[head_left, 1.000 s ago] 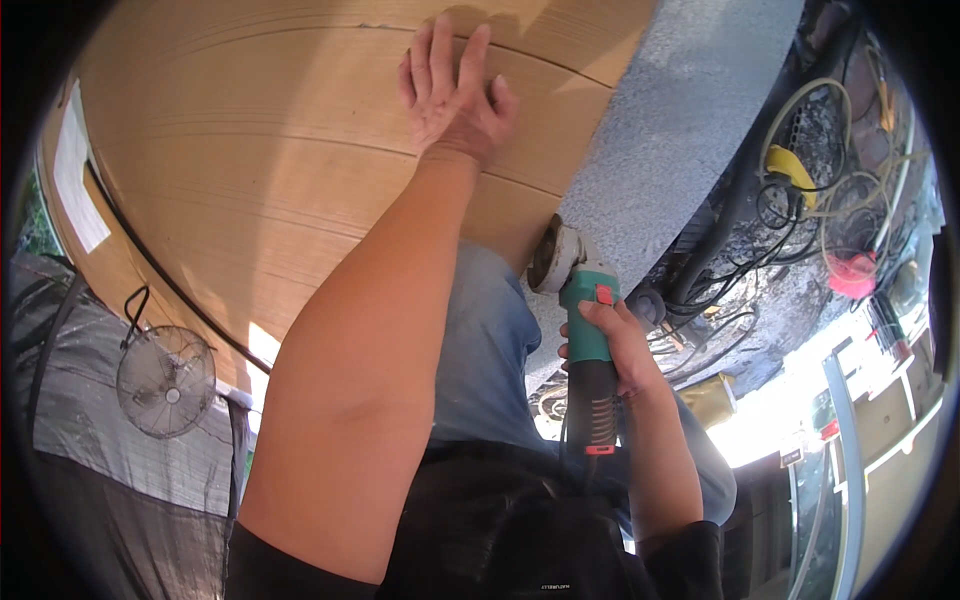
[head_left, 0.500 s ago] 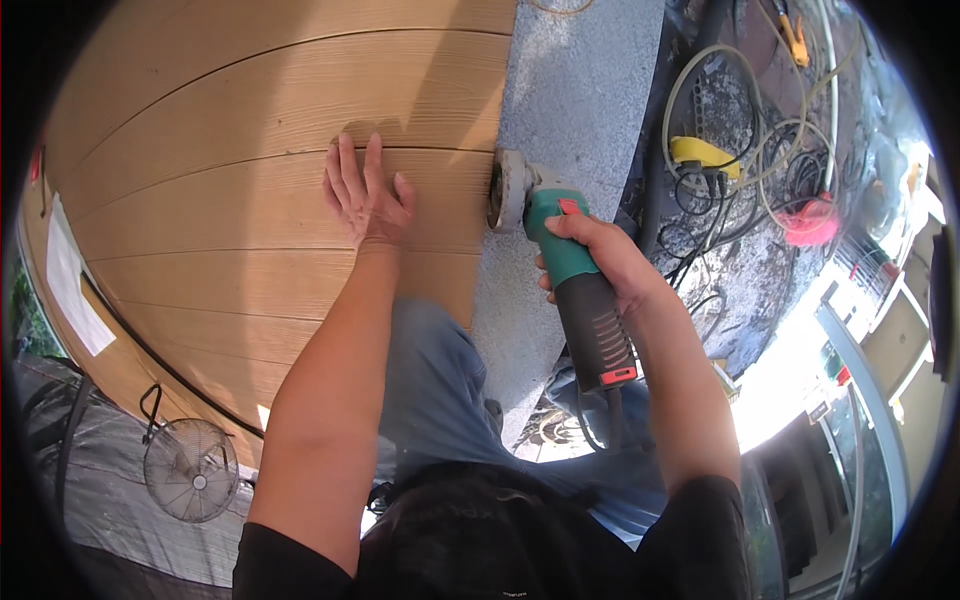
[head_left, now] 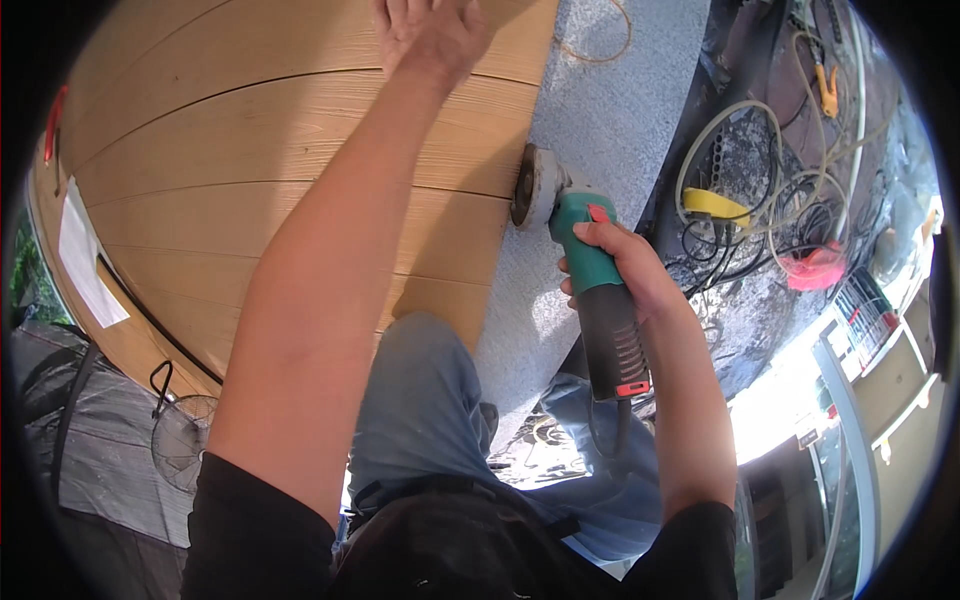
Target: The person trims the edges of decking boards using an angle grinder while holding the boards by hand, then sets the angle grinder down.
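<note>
My left hand (head_left: pixel 425 35) is stretched out over the wood-grained tan planks (head_left: pixel 250 150) at the top, fingers apart and partly cut off by the picture's upper edge. My right hand (head_left: pixel 625 260) grips a teal and black angle grinder (head_left: pixel 590 275), thumb lying near its red switch. The grinder's disc (head_left: pixel 525 185) is upright at the planks' right edge, over a speckled grey strip (head_left: pixel 610 110); whether it touches the edge I cannot tell. A power cord runs down from the tool beside my bent knee (head_left: pixel 420 380).
Hoses and cables with a yellow tool (head_left: pixel 715 205) and a pink item (head_left: pixel 815 268) lie on the right. An orange tool (head_left: pixel 828 90) is higher up. A wire fan (head_left: pixel 175 450) is at lower left, beside dark sheeting (head_left: pixel 80 420). White paper (head_left: pixel 85 260) lies at the left edge.
Over the last second the grinder has come up along the plank edge in my right hand. My left hand has moved farther forward across the planks since half a second ago. The view has shifted.
</note>
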Demonstrator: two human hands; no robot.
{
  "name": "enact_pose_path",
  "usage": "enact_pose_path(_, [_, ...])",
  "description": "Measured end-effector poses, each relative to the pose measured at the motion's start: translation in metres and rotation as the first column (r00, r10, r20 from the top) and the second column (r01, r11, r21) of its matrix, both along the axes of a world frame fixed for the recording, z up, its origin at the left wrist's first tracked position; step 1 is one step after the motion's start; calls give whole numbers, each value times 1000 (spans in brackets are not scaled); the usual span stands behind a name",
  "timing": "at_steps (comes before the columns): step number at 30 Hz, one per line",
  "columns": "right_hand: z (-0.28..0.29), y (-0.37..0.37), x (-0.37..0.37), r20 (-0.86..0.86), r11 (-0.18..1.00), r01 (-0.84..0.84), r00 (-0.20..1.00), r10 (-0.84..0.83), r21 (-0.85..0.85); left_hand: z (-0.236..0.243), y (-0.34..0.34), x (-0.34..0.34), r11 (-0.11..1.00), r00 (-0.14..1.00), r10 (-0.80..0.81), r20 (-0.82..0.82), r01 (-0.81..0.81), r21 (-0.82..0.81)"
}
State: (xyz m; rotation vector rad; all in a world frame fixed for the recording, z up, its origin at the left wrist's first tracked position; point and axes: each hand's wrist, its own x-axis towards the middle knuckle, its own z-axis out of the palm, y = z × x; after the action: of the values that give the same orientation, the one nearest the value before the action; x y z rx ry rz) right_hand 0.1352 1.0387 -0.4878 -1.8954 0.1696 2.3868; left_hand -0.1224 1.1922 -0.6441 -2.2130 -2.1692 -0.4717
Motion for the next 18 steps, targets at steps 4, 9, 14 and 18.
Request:
enact_pose_path(4, [3,24,9,41,1000,26,999,-25,-13,8,2,16,985,996,65,62,-53,-166])
enact_pose_path(9, [2,56,6,43,998,55,998,-54,-7,15,5,13,983,998,69,12,-66,-172])
enact_pose_path(14, [1,90,9,65,999,32,997,-30,-26,20,9,12,973,997,73,36,-63,-221])
enact_pose_path(18, [3,99,6,72,998,21,997,-17,-53,21,11,10,974,997,63,39,-53,-219])
